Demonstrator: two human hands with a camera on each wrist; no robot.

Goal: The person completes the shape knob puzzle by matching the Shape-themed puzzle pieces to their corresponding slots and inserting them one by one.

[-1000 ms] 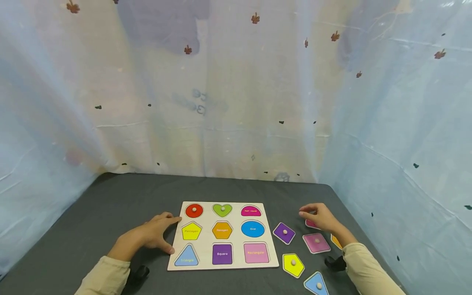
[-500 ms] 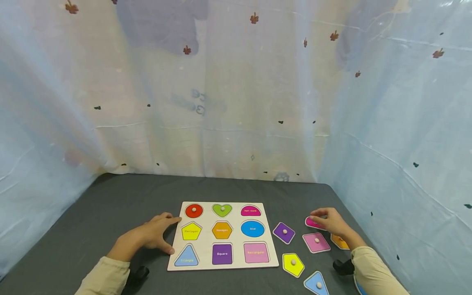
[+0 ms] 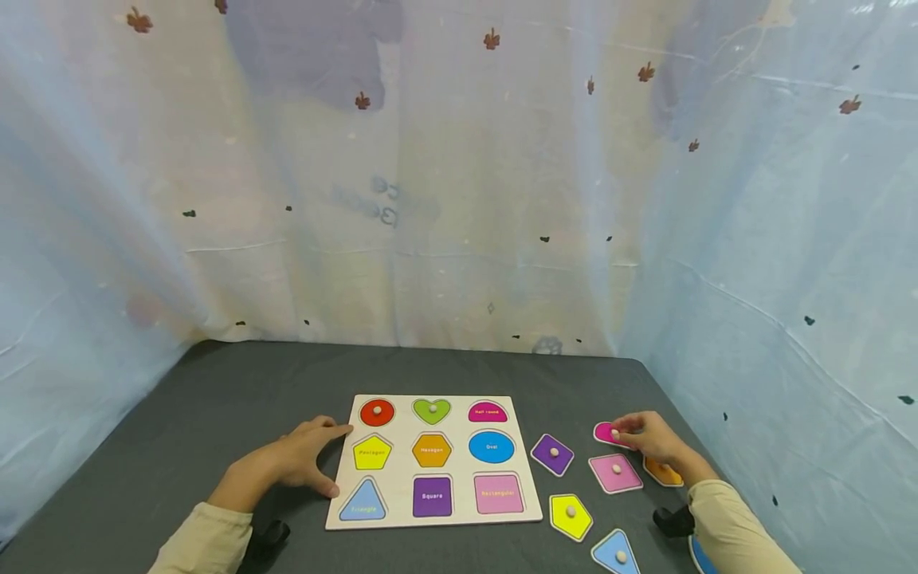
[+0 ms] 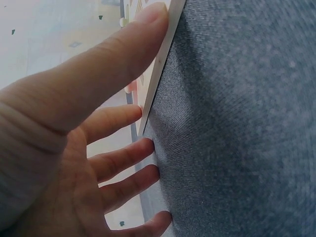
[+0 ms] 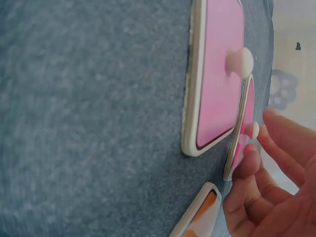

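A pale wooden puzzle board (image 3: 462, 510) lies on the dark cloth, with printed shapes. My left hand (image 3: 301, 454) rests at its left edge, thumb near the lower corner and forefinger near the upper; in the left wrist view the thumb (image 4: 133, 42) lies over the edge and the other fingers are spread. At the right, my right hand (image 3: 651, 440) is at the magenta half-round piece (image 3: 605, 433). In the right wrist view its fingertips stand right beside the piece's white knob (image 5: 254, 130), with the knob showing in front of them. The red circle (image 3: 377, 411) and green heart (image 3: 431, 411) sit in the board.
Loose knobbed pieces lie right of the board: purple square (image 3: 552, 455), pink rectangle (image 3: 615, 473), yellow pentagon (image 3: 568, 522) and blue triangle (image 3: 615, 554). An orange piece (image 3: 663, 472) and a blue piece (image 3: 701, 556) are partly covered by the right arm. Patterned sheeting (image 3: 459, 199) surrounds the table.
My right hand has moved rightward and its fingertips have come down to the half-round's knob, uncovering more of the orange and blue pieces. The left hand stays at the board.
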